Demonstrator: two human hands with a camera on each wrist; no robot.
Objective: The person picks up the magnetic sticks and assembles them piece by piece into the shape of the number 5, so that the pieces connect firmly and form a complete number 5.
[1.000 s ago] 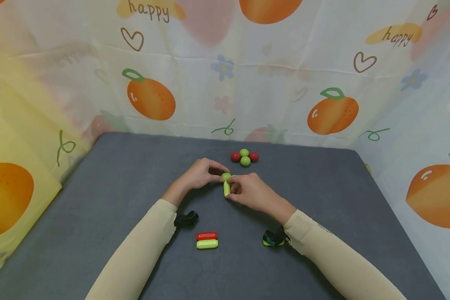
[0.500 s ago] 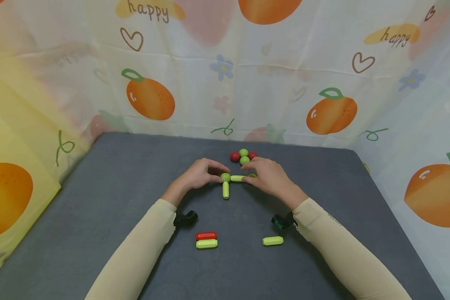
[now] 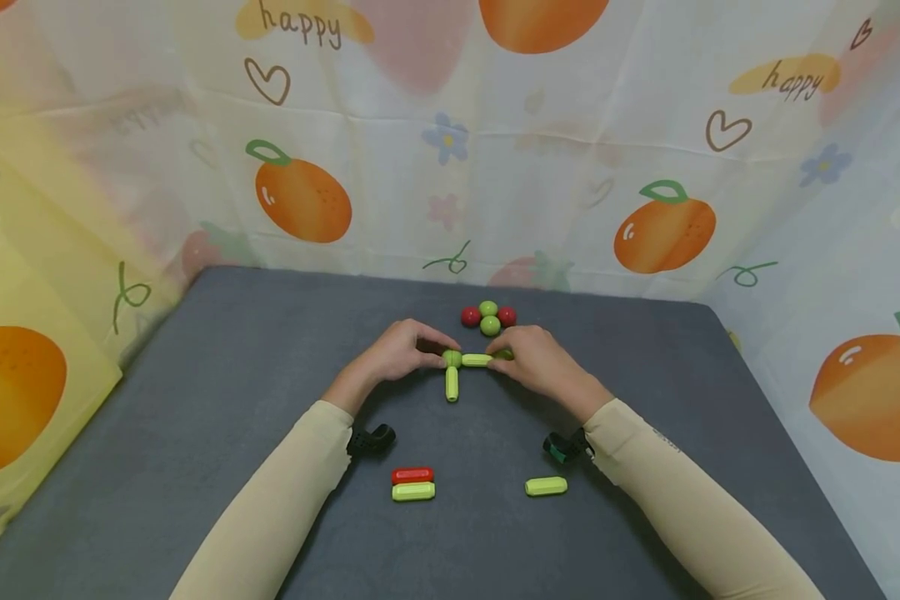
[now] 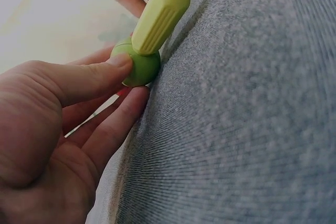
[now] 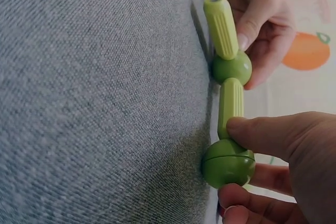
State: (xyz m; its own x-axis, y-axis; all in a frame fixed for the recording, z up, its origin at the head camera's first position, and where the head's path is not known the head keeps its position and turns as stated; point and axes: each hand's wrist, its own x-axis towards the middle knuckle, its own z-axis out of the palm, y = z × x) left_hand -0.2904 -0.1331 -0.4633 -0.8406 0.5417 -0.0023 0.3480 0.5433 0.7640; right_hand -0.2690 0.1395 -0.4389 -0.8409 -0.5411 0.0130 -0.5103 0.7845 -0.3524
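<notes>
A green ball sits at the corner of a joined piece. One yellow-green stick runs from it toward the person, and a second stick runs right to another green ball. My left hand pinches the corner ball between thumb and fingers. At the other end, my right hand grips the second stick and its ball, the thumb on the stick and fingertips against the ball. In the head view my right fingers partly cover that ball.
Two red balls and two green balls cluster behind the hands on the grey table. Nearer lie a red stick beside a yellow-green stick, and a lone yellow-green stick to the right. A printed curtain stands behind.
My right hand has left the near stick and moved right to the side stick and its ball. The lone stick at right came into full view. My left hand stays on the corner ball.
</notes>
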